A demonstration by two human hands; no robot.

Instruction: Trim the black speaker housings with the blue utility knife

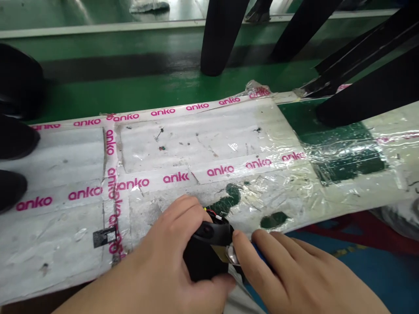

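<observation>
My left hand (176,257) is wrapped round a black plastic housing (204,257) near the table's front edge. Thin red and yellow wires with a small white connector (214,214) show at the housing's top. My right hand (288,266) is closed beside it, its index fingertip touching the housing's right end. Between its fingers is a tool with a blue handle (259,254); a shiny metal part (231,254) shows next to the housing. The fingers hide most of this tool, so its exact kind cannot be made out.
Worn white sheeting taped with pink "anko" tape (221,170) covers the green worktop (131,93). Black tube-like parts (219,43) stand at the back and right, and rounded black parts (16,83) at the left. A small black piece (104,237) lies left of my hands.
</observation>
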